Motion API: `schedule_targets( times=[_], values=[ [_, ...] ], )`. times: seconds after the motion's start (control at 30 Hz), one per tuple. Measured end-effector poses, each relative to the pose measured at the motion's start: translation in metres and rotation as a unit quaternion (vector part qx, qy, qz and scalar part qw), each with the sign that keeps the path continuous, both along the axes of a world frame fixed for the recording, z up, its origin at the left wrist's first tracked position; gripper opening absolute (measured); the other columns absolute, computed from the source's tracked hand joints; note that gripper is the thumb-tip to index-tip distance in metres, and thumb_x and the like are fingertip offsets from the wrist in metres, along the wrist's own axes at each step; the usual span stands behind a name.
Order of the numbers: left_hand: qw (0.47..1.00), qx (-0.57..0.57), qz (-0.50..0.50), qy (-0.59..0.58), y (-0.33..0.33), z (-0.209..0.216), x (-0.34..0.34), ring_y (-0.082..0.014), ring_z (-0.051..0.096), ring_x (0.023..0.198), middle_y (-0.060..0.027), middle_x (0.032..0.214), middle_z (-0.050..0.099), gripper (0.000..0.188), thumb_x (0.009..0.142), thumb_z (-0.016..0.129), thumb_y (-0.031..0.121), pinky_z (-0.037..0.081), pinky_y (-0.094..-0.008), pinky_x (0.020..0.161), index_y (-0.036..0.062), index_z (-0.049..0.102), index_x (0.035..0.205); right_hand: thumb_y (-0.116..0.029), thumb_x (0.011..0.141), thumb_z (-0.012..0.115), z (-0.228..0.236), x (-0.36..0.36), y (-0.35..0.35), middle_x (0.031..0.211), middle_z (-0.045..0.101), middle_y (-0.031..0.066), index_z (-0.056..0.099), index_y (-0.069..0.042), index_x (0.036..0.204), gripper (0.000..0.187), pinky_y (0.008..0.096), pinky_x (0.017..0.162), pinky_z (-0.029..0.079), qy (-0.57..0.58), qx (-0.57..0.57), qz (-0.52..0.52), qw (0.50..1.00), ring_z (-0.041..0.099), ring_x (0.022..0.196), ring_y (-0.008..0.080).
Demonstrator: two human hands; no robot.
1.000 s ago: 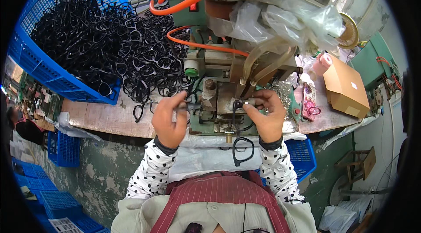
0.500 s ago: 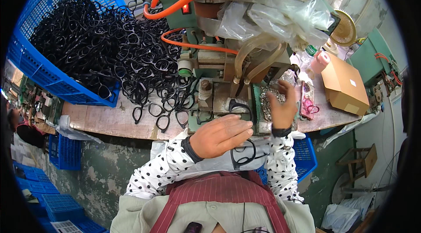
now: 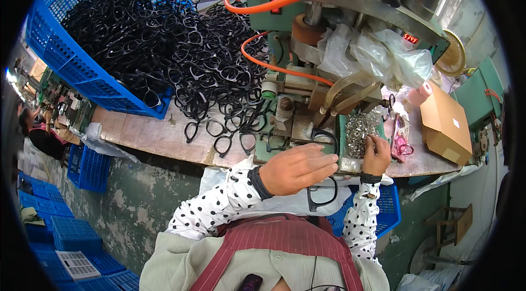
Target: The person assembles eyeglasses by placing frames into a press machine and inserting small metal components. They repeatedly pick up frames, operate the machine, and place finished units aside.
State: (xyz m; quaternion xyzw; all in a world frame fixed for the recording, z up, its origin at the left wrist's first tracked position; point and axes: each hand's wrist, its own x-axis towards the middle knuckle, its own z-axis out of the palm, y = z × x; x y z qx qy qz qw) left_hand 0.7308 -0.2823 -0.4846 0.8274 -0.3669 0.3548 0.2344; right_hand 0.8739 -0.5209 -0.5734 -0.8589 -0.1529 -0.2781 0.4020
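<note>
My left hand (image 3: 298, 169) is closed on a black eyeglass frame (image 3: 311, 199), held across the front of the bench machine. One rim hangs below my fingers; the other rises beside the metal fixture (image 3: 304, 130). My palm and fingers hide the middle of the frame. At the near right side of a green tray, my right hand (image 3: 377, 157) has its fingertips pinched together. Small shiny metal pieces (image 3: 359, 131) are heaped in that tray. Whatever is between those fingertips is too small to make out.
A tilted blue crate (image 3: 93, 80) spills a large pile of black eyeglass frames (image 3: 205, 66) onto the bench at left. Orange hoses (image 3: 296, 3) loop over the machine. A cardboard box (image 3: 446, 126) stands at right. Below the bench edge is another blue crate (image 3: 388, 211).
My right hand has come down to the tray of metal pieces, and its spread fingers have closed into a pinch. My left hand keeps its hold on the eyeglass frame. The whole view has shifted.
</note>
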Motion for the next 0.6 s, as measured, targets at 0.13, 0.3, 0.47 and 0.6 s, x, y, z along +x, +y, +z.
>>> schedule_targets(
  times=[0.13,0.3,0.47,0.6],
  values=[
    [0.997,0.044,0.032,-0.057,0.008,0.002,-0.007,-0.0264,0.062,0.095,-0.0129,0.118,0.062,0.041,0.082,0.069,0.023,0.05,-0.0429,0.086,0.0055,0.06,0.118,-0.008,0.084,0.066,0.002,-0.004,-0.002,0.085,0.066,0.0096,0.069,-0.005,0.09,0.007,0.0335,0.073,0.048,0.013,0.038,-0.008,0.999,0.062,0.08,0.0247],
    [0.71,-0.637,0.238,0.182,0.042,-0.051,-0.008,-0.0089,0.044,0.051,-0.0001,0.067,0.053,0.011,0.096,0.056,0.019,0.036,-0.0245,0.046,0.0087,0.057,0.095,-0.007,0.083,0.065,-0.007,0.0,-0.004,0.084,0.066,0.0111,0.068,-0.006,0.09,0.008,0.0371,0.07,0.048,-0.008,0.021,-0.033,0.999,0.062,0.077,0.028],
    [0.34,-0.885,-0.035,0.318,0.142,-0.137,0.015,-0.0103,0.05,0.056,-0.003,0.074,0.06,0.03,0.096,0.055,0.033,0.042,-0.0235,0.048,0.0038,0.058,0.095,-0.007,0.084,0.063,0.0,0.0,0.001,0.085,0.066,0.0125,0.067,-0.005,0.092,0.009,0.0402,0.072,0.048,-0.057,0.011,-0.023,0.998,0.061,0.08,0.0317],
    [0.27,-0.908,-0.094,0.306,0.176,-0.167,0.044,-0.011,0.055,0.061,-0.0041,0.078,0.061,0.034,0.099,0.05,0.032,0.048,-0.0226,0.052,-0.0003,0.057,0.097,-0.006,0.083,0.064,-0.008,0.001,-0.001,0.087,0.067,0.0117,0.067,-0.006,0.094,0.012,0.0401,0.075,0.049,-0.048,0.013,-0.029,0.998,0.062,0.082,0.0317]
  ],
)
